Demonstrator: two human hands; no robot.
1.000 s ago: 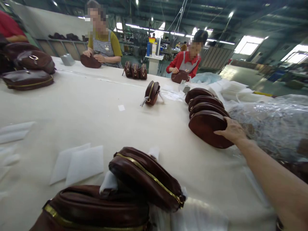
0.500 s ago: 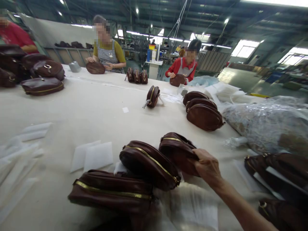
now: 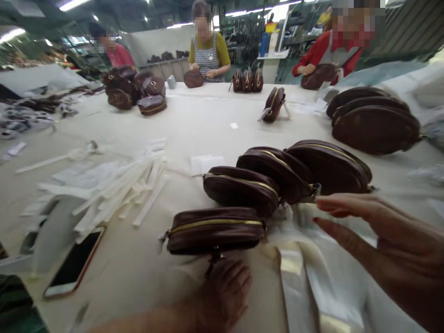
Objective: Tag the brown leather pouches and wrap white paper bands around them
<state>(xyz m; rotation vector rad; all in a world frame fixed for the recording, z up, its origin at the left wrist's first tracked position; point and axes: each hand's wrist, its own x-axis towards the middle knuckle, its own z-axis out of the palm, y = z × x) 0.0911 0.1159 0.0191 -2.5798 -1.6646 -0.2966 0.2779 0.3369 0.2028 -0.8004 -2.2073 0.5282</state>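
Note:
My right hand [image 3: 385, 240] is open at the right, thumb and fingers apart, its fingertips just in front of a brown leather bag [image 3: 329, 166] with a gold zipper. My left hand [image 3: 229, 286] is low in the middle, its fingers smeared by motion. It lies just below the nearest zipped bag [image 3: 215, 229], close to a small dark strap with a metal fitting [image 3: 214, 261]; whether it grips that is unclear. Two more zipped bags, one [image 3: 243, 185] behind the nearest and another [image 3: 274, 169] beyond, complete a slanting row.
White strips [image 3: 138, 185] and a phone [image 3: 74, 263] lie at left. Pale sheets [image 3: 315, 268] are beneath my right hand. More bags [image 3: 378, 127] stand at right; a single bag [image 3: 274, 104] is farther back. Co-workers handle bags across the table [image 3: 194, 122].
My view has swung left. My right hand has let go of the far bag, which now stands in the row, and has opened. My left hand has come into view below the nearest bag.

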